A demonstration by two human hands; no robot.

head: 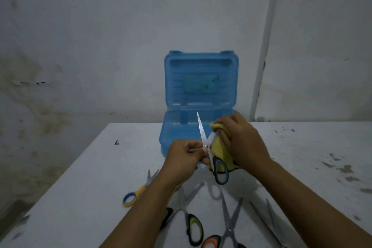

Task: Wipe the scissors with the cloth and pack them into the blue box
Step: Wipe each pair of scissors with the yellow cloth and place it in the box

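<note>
Scissors (209, 147), black-handled, blades parted: held above the surface (100, 177), between both hands, one blade pointing up. Left hand (184, 157): fingers curled, the pivot and near handle pinched. Right hand (241, 141): curled round a yellow cloth (218, 147), which is pressed against the second blade. Blue box (201, 90): just beyond the hands, lid raised, base lying open on the surface. Yellow scissors (138, 189): laid left of the left hand, nearer the person. Green scissors (189, 213), orange scissors (225, 225) and steel scissors (269, 221): laid below both forearms, near the front edge.
</note>
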